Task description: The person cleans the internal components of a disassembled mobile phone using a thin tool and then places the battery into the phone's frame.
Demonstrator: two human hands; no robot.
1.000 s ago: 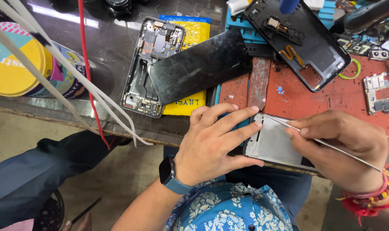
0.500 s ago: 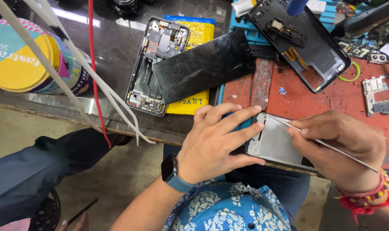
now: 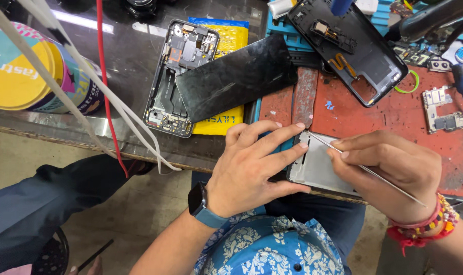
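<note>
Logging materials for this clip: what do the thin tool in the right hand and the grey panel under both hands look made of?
Thin tool: likely steel, a slim, bright, shiny rod. Grey panel: looks like matte metal, flat silver-grey with cut-out edges, though coated plastic is possible.

At lower centre a blue shirt [image 3: 272, 252] carries a white floral print. The watch [image 3: 203, 206] has a black face and blue strap. A red mat [image 3: 394, 117] is scuffed black at right; the upper-left tin [image 3: 32, 71] is yellow and teal.
</note>
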